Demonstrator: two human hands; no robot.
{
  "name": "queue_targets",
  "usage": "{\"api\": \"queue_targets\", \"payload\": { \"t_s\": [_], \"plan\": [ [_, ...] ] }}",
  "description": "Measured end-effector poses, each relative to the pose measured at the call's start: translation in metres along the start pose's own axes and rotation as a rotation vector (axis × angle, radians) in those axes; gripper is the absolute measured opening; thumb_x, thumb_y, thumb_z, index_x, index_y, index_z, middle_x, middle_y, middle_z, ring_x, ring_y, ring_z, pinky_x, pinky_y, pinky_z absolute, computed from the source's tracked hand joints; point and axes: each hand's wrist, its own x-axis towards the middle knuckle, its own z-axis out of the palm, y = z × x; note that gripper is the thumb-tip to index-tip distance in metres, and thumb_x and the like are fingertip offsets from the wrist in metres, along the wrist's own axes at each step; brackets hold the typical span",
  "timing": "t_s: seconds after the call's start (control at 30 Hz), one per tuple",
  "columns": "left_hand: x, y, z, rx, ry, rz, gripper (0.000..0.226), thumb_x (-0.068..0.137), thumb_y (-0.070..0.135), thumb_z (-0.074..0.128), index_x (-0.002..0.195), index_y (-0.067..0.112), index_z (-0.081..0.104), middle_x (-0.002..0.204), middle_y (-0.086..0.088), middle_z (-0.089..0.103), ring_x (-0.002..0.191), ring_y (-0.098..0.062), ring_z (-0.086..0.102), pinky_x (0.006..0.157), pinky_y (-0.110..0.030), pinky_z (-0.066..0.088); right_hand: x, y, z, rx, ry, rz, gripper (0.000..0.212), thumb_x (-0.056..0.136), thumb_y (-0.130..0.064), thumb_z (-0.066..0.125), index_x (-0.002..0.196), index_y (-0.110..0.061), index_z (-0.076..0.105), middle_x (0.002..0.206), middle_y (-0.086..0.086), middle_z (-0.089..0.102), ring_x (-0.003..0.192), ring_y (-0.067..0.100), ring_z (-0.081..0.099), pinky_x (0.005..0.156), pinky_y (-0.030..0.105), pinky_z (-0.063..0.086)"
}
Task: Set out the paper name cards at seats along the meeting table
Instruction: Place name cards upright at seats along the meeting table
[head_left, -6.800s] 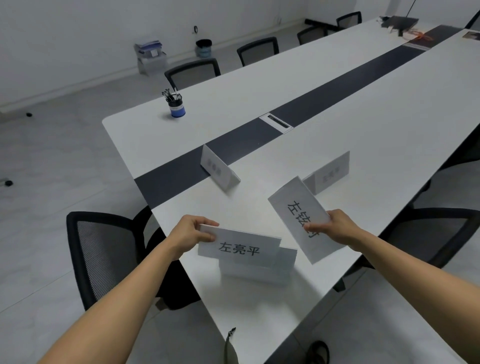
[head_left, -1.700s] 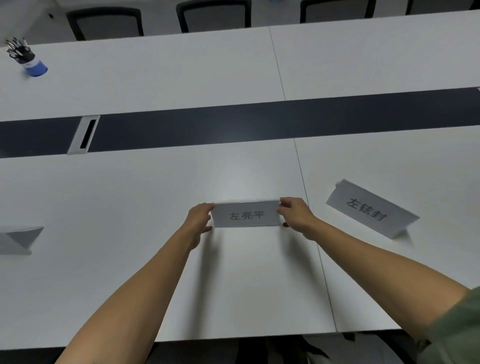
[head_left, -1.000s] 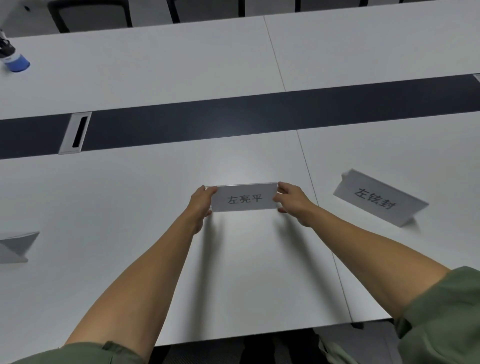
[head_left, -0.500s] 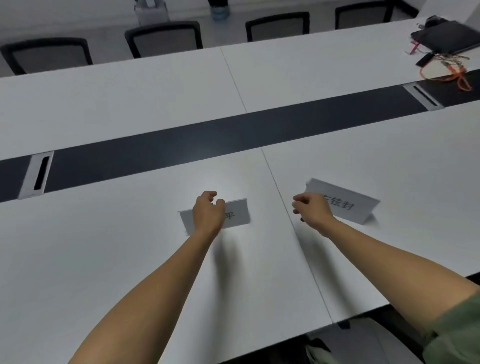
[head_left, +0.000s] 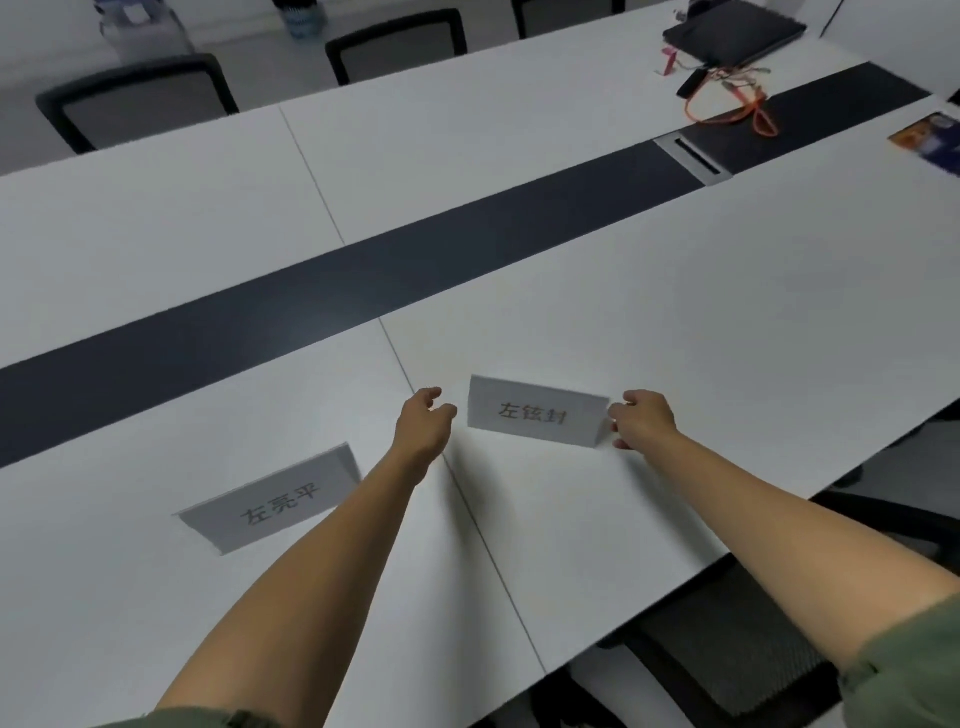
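Pinching the right name card (head_left: 537, 418) at its right end, the right hand (head_left: 644, 418) is holding it upright on the desk (head_left: 675, 312). The left hand (head_left: 422, 426) is hovering just beside its left end, fingers relaxed and released. The left name card (head_left: 275, 499) is standing apart.

Both bare forearms reached from the lower frame toward centre. The left hand (head_left: 423, 423) hung loosely curled, holding nothing; the right hand (head_left: 644, 418) pinched the right end of the name card (head_left: 535, 415).
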Motion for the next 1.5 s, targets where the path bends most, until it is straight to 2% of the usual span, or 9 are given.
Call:
{"api": "queue_targets", "payload": {
  "t_s": [0.13, 0.17, 0.2, 0.23, 0.3, 0.57, 0.83, 1.07, 1.5],
  "plan": [
    [0.021, 0.007, 0.031, 0.0, -0.055, -0.059, 0.057, 0.094, 0.014, 0.049, 0.147, 0.009, 0.03, 0.154, -0.01, 0.031, 0.134, -0.027, 0.04, 0.107, -0.041, 0.038, 0.013, -0.002, 0.004, 0.143, -0.151, 0.037, 0.012, 0.088, 0.002, 0.054, 0.087, -0.009, 0.057, 0.099, 0.007, 0.046, 0.067, 0.017, 0.053, 0.046, 0.025, 0.053],
    [0.025, 0.01, 0.041, -0.014, -0.064, -0.059, 0.051, 0.093, 0.012, 0.049, 0.143, 0.008, 0.037, 0.149, -0.012, 0.039, 0.124, -0.026, 0.048, 0.097, -0.037, 0.046, 0.018, -0.002, 0.002, 0.166, -0.182, 0.035, 0.011, 0.087, 0.004, 0.054, 0.095, 0.0, 0.061, 0.101, 0.003, 0.041, 0.067, 0.016, 0.05, 0.045, 0.023, 0.052],
    [0.028, 0.014, 0.052, -0.028, -0.067, -0.051, 0.043, 0.092, 0.01, 0.048, 0.135, 0.008, 0.045, 0.142, -0.013, 0.048, 0.111, -0.023, 0.054, 0.083, -0.031, 0.048, 0.026, -0.002, -0.002, 0.179, -0.197, 0.03, 0.027, 0.087, 0.005, 0.054, 0.113, 0.009, 0.06, 0.136, 0.025, 0.042, 0.07, 0.016, 0.051, 0.045, 0.023, 0.053],
    [0.029, 0.016, 0.058, -0.037, -0.064, -0.041, 0.039, 0.091, 0.008, 0.048, 0.13, 0.007, 0.048, 0.133, -0.013, 0.055, 0.102, -0.022, 0.056, 0.072, -0.026, 0.046, 0.031, -0.002, -0.004, 0.205, -0.214, 0.028, 0.04, 0.088, 0.003, 0.055, 0.128, 0.01, 0.052, 0.099, 0.025, 0.058, 0.073, 0.016, 0.054, 0.047, 0.023, 0.054],
    [0.031, 0.023, 0.071, -0.043, -0.059, -0.036, 0.039, 0.091, 0.007, 0.048, 0.13, 0.006, 0.048, 0.125, -0.011, 0.058, 0.096, -0.021, 0.055, 0.066, -0.024, 0.043, 0.044, -0.006, -0.013, 0.24, -0.236, 0.013, 0.051, 0.089, 0.0, 0.057, 0.139, 0.002, 0.045, 0.103, 0.016, 0.057, 0.08, 0.016, 0.058, 0.054, 0.024, 0.057],
    [0.03, 0.042, 0.104, -0.083, -0.094, -0.06, 0.032, 0.09, 0.008, 0.052, 0.121, 0.013, 0.049, 0.109, -0.001, 0.06, 0.084, -0.006, 0.054, 0.063, -0.022, 0.042, 0.1, -0.027, -0.046, 0.198, -0.235, -0.035, 0.028, 0.086, -0.004, 0.056, 0.114, -0.003, 0.062, 0.101, 0.007, 0.056, 0.097, 0.02, 0.058, 0.065, 0.028, 0.06],
    [0.032, 0.044, 0.109, -0.099, -0.09, -0.09, 0.038, 0.09, 0.011, 0.054, 0.127, 0.012, 0.046, 0.115, -0.001, 0.059, 0.086, -0.006, 0.054, 0.065, -0.021, 0.042, 0.117, -0.044, -0.046, 0.169, -0.331, -0.09, 0.062, 0.091, -0.008, 0.054, 0.149, -0.02, 0.035, 0.137, -0.005, 0.048, 0.121, 0.021, 0.052, 0.085, 0.037, 0.057],
    [0.041, 0.047, 0.11, -0.122, -0.089, -0.099, 0.046, 0.09, 0.011, 0.053, 0.135, 0.01, 0.041, 0.126, -0.005, 0.056, 0.102, -0.017, 0.054, 0.077, -0.027, 0.041, 0.125, -0.059, -0.039, 0.144, -0.364, -0.115, 0.066, 0.094, -0.009, 0.055, 0.153, -0.022, 0.027, 0.156, -0.003, 0.033, 0.133, 0.02, 0.044, 0.078, 0.028, 0.055],
    [0.046, 0.048, 0.104, -0.123, -0.069, -0.132, 0.062, 0.091, 0.016, 0.056, 0.146, 0.01, 0.029, 0.146, -0.007, 0.04, 0.12, -0.022, 0.047, 0.097, -0.035, 0.041, 0.124, -0.067, -0.036, 0.049, -0.278, -0.145, 0.069, 0.094, -0.012, 0.058, 0.153, -0.019, 0.024, 0.158, 0.007, 0.028, 0.134, 0.025, 0.042, 0.095, 0.038, 0.053]
  ]
}}
